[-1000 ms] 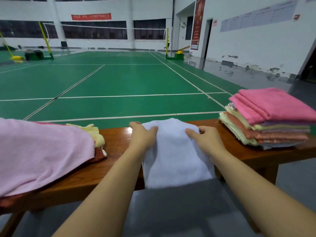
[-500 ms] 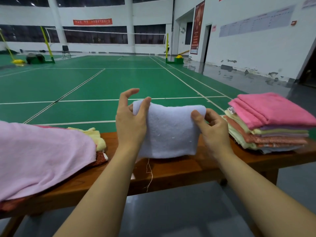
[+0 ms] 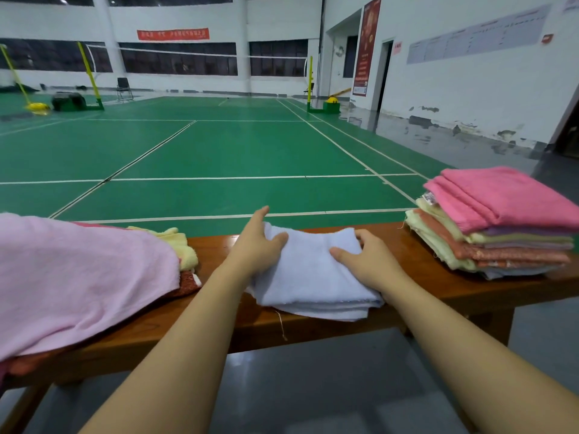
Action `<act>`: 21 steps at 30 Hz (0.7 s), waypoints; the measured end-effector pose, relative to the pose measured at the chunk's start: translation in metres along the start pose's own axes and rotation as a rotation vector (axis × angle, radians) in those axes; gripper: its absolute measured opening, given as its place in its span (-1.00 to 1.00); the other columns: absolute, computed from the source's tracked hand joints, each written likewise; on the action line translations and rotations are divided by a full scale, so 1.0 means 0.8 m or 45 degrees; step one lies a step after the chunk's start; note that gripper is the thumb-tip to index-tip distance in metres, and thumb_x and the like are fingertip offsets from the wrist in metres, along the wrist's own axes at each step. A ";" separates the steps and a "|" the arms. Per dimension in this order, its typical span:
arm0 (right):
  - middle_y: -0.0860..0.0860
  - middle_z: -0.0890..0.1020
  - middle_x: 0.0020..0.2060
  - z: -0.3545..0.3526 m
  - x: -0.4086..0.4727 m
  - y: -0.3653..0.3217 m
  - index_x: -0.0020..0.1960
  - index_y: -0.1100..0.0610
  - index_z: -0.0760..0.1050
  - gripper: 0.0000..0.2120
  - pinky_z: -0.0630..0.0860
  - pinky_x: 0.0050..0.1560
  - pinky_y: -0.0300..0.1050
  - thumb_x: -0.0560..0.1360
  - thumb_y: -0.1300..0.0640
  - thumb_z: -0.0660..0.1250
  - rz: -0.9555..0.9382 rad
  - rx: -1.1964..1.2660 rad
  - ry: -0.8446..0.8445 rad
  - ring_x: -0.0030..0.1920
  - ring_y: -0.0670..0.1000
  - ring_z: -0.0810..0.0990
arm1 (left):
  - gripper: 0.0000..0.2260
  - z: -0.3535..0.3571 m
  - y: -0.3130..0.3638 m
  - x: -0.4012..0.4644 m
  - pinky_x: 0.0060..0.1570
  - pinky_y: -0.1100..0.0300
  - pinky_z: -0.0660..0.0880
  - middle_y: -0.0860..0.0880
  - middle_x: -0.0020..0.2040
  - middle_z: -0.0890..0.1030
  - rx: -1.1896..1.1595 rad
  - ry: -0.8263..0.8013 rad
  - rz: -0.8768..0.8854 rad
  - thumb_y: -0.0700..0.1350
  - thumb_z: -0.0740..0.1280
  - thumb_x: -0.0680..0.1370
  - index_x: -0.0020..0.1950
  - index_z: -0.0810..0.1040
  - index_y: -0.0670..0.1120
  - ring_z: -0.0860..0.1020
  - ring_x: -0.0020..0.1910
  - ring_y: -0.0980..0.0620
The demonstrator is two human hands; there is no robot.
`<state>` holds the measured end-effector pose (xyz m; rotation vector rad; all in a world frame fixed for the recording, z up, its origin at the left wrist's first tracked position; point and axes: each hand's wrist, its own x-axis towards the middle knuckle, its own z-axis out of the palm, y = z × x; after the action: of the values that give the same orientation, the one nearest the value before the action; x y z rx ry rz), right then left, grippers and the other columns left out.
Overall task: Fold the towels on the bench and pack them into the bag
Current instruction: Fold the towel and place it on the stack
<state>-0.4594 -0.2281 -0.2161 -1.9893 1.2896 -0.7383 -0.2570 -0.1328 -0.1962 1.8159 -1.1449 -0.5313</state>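
both hands' fingers (image 3: 261, 214), loosely spread, press the folded white towel (image 3: 310, 277) flat on the bench (image 3: 407, 255).

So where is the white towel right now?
In the head view, the white towel lies folded mid-bench, under both hands, between the unfolded pink pile on the left and the folded stack on the right.
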 end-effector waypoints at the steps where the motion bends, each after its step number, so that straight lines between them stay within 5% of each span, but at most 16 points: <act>1: 0.04 0.52 0.38 0.002 0.000 0.002 0.46 0.11 0.38 -0.39 0.47 0.23 0.03 0.51 -0.12 0.44 -0.002 -0.110 0.018 0.30 0.13 0.51 | -0.36 0.002 -0.004 0.003 0.46 -0.01 0.31 -0.12 0.54 0.35 0.037 -0.012 -0.006 0.00 0.36 0.62 0.63 0.14 0.08 0.37 0.48 -0.13; 6: 0.07 0.48 0.28 -0.001 -0.004 -0.005 0.38 0.08 0.32 -0.26 0.48 0.12 0.03 0.44 -0.40 0.33 0.019 -0.713 0.134 0.25 0.15 0.51 | -0.41 0.000 -0.005 0.008 0.30 -0.12 0.44 -0.14 0.40 0.45 0.640 0.136 -0.044 0.14 0.32 0.60 0.57 0.25 0.03 0.44 0.34 -0.21; 9: 0.00 0.42 0.26 -0.003 0.001 -0.003 0.25 0.02 0.36 -0.52 0.36 0.23 0.02 0.54 -0.31 0.26 -0.273 -0.708 0.192 0.29 0.08 0.44 | -0.68 -0.002 0.025 -0.012 0.11 0.01 0.52 -0.10 0.12 0.58 0.773 0.222 0.053 0.14 0.32 0.60 0.19 0.57 -0.07 0.51 0.16 -0.17; 12: -0.06 0.45 0.40 0.001 0.003 -0.002 0.16 -0.08 0.47 -0.77 0.31 0.40 0.04 0.65 -0.18 0.17 -0.420 -0.492 -0.178 0.43 0.03 0.38 | -0.72 0.007 0.058 -0.030 -0.30 0.20 0.55 -0.04 -0.19 0.66 0.473 -0.335 -0.013 0.09 0.33 0.62 -0.02 0.62 -0.13 0.63 -0.27 -0.03; 14: -0.08 0.51 0.34 0.002 0.001 -0.004 0.21 -0.11 0.48 -0.71 0.39 0.32 0.09 0.66 -0.21 0.09 -0.362 -0.501 -0.345 0.35 0.05 0.45 | -0.66 0.015 0.066 -0.041 -0.31 0.18 0.62 -0.06 -0.22 0.67 0.421 -0.711 -0.147 0.09 0.30 0.65 0.05 0.63 -0.19 0.63 -0.35 0.01; 16: -0.06 0.49 0.32 0.001 0.003 -0.006 0.29 -0.13 0.46 -0.64 0.38 0.28 0.11 0.66 -0.24 0.02 -0.321 -0.656 -0.332 0.31 0.07 0.45 | -0.59 0.023 0.063 -0.041 -0.11 0.09 0.64 -0.09 -0.14 0.69 0.584 -0.771 -0.131 0.12 0.24 0.67 0.07 0.62 -0.22 0.64 -0.25 -0.04; 21: 0.05 0.38 0.29 -0.009 -0.006 -0.018 0.36 -0.24 0.34 -0.63 0.24 0.31 0.17 0.66 -0.27 -0.06 -0.104 -0.910 -0.341 0.34 0.16 0.36 | -0.52 0.019 0.042 -0.025 0.27 0.05 0.34 -0.19 0.37 0.52 0.994 -0.489 -0.041 0.19 0.12 0.68 0.38 0.51 -0.13 0.44 0.33 -0.17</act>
<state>-0.4583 -0.2207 -0.2006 -2.5957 1.4323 -0.0100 -0.2943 -0.1278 -0.1770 2.4591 -1.7551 -0.5008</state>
